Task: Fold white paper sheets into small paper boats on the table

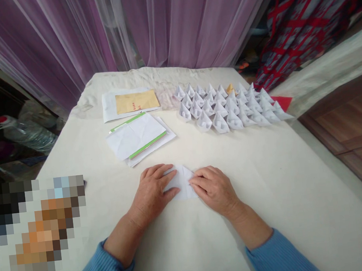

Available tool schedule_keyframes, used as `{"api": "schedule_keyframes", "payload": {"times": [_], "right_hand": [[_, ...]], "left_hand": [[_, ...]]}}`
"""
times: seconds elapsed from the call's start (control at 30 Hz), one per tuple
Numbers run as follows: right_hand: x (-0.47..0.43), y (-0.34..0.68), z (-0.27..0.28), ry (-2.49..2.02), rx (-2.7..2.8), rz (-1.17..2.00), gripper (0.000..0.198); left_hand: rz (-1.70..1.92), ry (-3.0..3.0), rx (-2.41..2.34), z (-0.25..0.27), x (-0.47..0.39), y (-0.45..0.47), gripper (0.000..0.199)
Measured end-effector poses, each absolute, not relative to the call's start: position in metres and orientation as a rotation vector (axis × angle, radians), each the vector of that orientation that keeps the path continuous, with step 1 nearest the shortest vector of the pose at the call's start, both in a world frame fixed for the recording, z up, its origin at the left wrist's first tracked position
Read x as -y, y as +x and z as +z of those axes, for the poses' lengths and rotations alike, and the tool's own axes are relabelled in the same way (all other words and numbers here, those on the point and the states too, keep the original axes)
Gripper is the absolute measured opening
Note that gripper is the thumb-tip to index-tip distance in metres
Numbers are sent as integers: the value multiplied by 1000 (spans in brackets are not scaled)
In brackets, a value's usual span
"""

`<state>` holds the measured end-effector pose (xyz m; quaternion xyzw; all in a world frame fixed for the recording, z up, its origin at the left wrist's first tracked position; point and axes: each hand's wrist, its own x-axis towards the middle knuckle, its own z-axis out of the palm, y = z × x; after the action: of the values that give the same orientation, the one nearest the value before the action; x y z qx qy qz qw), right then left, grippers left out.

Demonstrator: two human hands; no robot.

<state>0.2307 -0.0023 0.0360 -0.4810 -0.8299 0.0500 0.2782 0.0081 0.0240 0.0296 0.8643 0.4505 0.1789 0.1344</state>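
A small sheet of white paper (182, 182), creased down its middle and with a slanted upper right edge, lies on the table between my hands. My left hand (157, 184) rests on its left side, fingers apart and laid over the paper. At the right edge, my right hand (212, 187) pinches the paper between thumb and curled fingers. Beyond, to the right, stand several rows of folded white paper boats (219, 110), with one yellow boat (230, 88) in the back row.
Sheets of white paper (138, 133) with green-edged packaging lie behind my left hand. A yellow envelope (137, 101) sits farther back on white paper. A pixelated object (45, 231) is at the left. Purple curtains (182, 23) hang behind the table (192, 242).
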Motion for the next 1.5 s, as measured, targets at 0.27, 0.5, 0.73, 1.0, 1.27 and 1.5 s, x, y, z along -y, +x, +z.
{"api": "schedule_keyframes", "payload": {"times": [0.27,0.5,0.73,1.0,1.27,1.5], "right_hand": [[3,230,37,-1299,2222,133,21],[3,230,34,-1287,2218,105,19],[2,231,33,-1251,2216,97,15],[2,231,32,-1245,2208,114,15],[2,231,33,-1245,2210,111,15],[1,231,32,-1242,2199,104,16]], "left_hand": [[403,2652,-1306,44,-20,16,47],[298,2719,-1439,46,-18,30,50],[310,2713,-1481,49,-17,35,49],[328,2708,-1490,47,-16,35,47],[332,2717,-1473,46,-17,34,47],[374,2703,-1459,45,-17,33,46]]}}
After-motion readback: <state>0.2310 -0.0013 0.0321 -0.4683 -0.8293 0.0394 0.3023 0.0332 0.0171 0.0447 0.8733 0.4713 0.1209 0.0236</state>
